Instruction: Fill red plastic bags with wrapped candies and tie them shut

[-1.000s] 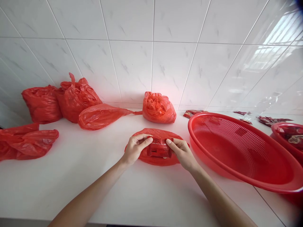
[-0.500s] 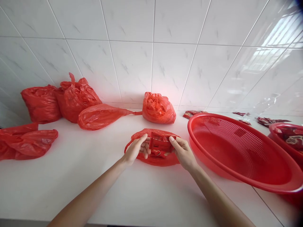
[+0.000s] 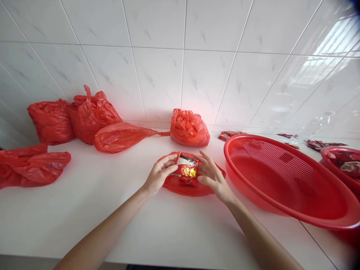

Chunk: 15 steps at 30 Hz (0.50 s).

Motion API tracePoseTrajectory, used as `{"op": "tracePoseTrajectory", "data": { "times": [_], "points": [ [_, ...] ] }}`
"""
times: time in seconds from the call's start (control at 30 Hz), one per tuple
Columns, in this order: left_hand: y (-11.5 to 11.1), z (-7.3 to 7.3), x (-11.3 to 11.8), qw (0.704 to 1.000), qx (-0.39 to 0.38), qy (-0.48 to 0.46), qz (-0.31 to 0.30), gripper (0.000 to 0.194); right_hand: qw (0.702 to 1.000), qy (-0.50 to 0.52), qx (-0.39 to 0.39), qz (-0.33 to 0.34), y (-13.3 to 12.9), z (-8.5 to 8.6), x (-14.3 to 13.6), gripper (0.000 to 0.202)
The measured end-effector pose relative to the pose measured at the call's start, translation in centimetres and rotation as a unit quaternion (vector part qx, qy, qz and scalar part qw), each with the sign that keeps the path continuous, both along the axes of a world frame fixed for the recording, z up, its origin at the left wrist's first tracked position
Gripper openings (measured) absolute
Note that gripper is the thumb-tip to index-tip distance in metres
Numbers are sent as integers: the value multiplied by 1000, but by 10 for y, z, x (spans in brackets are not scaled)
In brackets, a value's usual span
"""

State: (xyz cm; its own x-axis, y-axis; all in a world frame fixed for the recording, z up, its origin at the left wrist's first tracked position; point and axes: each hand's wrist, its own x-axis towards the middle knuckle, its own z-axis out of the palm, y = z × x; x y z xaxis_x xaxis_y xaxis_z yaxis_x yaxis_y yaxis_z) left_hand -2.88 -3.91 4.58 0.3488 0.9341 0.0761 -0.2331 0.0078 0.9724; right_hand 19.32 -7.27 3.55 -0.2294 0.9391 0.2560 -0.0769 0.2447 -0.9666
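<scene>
Red, white and gold glossy snack packet (image 3: 188, 169) is just below frame centre, over a flattened red thin-plastic bag (image 3: 187, 192). Left hand (image 3: 156, 177) pinches its left edge between thumb and fingers. Right hand (image 3: 216, 181) is spread, fingers apart, at its right edge; contact unclear. Red perforated plastic basket (image 3: 258, 180) stands at frame right.
</scene>
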Motion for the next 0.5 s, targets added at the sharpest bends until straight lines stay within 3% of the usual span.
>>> {"op": "tracePoseTrajectory", "data": {
  "times": [0.13, 0.27, 0.5],
  "points": [
    [-3, -2, 2, 999, 41, -4, -1, 52, 991, 87, -95, -31, 3, 0, -8, 53],
    [-5, -4, 2, 998, 38, 23, -39, 52, 993, 95, -62, -30, 5, 3, -5, 29],
    [-8, 0, 6, 992, 64, 78, -79, 34, 998, 9, -33, -47, -4, 14, -4, 25]
  ]
}}
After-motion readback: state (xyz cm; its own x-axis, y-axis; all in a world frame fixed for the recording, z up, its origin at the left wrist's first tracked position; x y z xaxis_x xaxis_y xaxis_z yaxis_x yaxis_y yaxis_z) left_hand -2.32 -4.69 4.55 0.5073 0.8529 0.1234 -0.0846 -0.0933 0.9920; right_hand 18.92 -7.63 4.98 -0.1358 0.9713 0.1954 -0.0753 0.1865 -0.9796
